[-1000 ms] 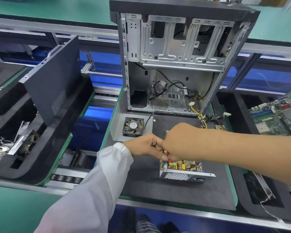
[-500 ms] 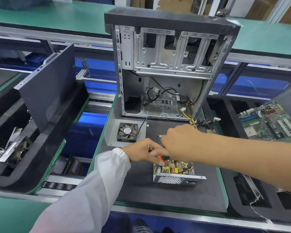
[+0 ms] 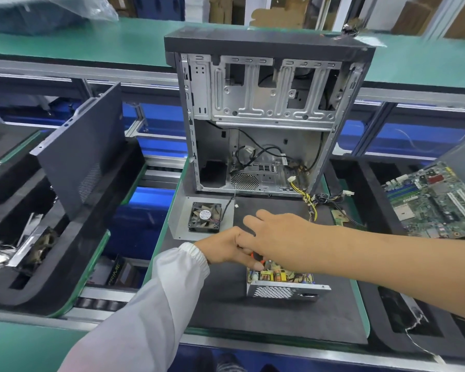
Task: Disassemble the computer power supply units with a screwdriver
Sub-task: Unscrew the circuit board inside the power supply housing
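Note:
An open power supply unit (image 3: 282, 289) lies on the black mat, its circuit board with yellow and orange parts exposed and its perforated metal wall facing me. My left hand (image 3: 226, 249), in a white sleeve, reaches to the unit's left rear corner with curled fingers around a screwdriver (image 3: 258, 257); only a bit of the red-and-black handle shows. My right hand (image 3: 279, 234) comes in from the right and covers the tool from above, fingers curled down onto it. The screwdriver's tip is hidden.
An emptied computer case (image 3: 266, 111) stands upright behind the mat (image 3: 220, 304), with loose cables (image 3: 310, 201) trailing out. A fan on a metal plate (image 3: 205, 216) lies left of the hands. A motherboard (image 3: 435, 202) lies at the right and a leaning side panel (image 3: 81, 149) at the left.
Both hands stay together over the power supply's rear corner. My view has tilted up, so the case and the hands sit lower in the frame.

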